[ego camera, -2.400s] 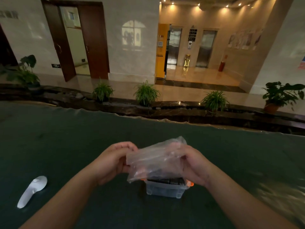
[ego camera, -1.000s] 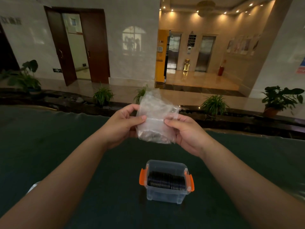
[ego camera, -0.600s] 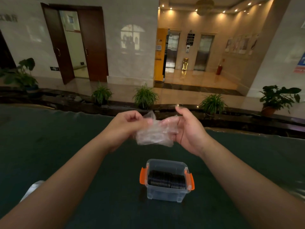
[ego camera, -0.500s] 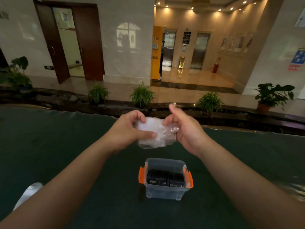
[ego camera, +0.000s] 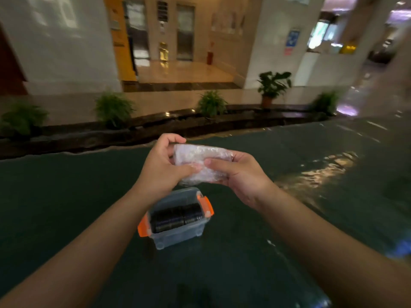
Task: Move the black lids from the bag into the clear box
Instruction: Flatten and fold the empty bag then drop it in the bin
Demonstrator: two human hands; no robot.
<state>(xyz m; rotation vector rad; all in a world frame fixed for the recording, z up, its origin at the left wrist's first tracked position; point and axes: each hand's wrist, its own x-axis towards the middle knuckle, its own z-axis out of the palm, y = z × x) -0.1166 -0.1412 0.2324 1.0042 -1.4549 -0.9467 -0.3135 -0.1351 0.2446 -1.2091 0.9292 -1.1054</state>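
We see both bare hands raised above a dark green table [ego camera: 66, 207], holding one crumpled clear bag [ego camera: 200, 162] between them. The left hand [ego camera: 163, 166] grips the bag's left end, its fingers curled over the far edge and its thumb pressed across the near face. The right hand [ego camera: 239, 174] cups the bag's right end from below, with its thumb laid flat on the near face and its fingers wrapped behind the plastic. The bag is folded and bunched, and we cannot tell whether anything is inside it. Directly below and a little nearer to us than the hands, the clear box [ego camera: 178, 232] sits open on the table, turned at a slight angle, with an orange latch [ego camera: 142, 225] on its left side and another on its right. Inside it the black lids [ego camera: 175, 216] stand on edge in a packed row that fills most of the box. The left forearm crosses in front of the box's left near corner. Beyond the far edge of the table runs a dark ledge with potted plants [ego camera: 274, 85], and behind that a lit lobby, all somewhat blurred.
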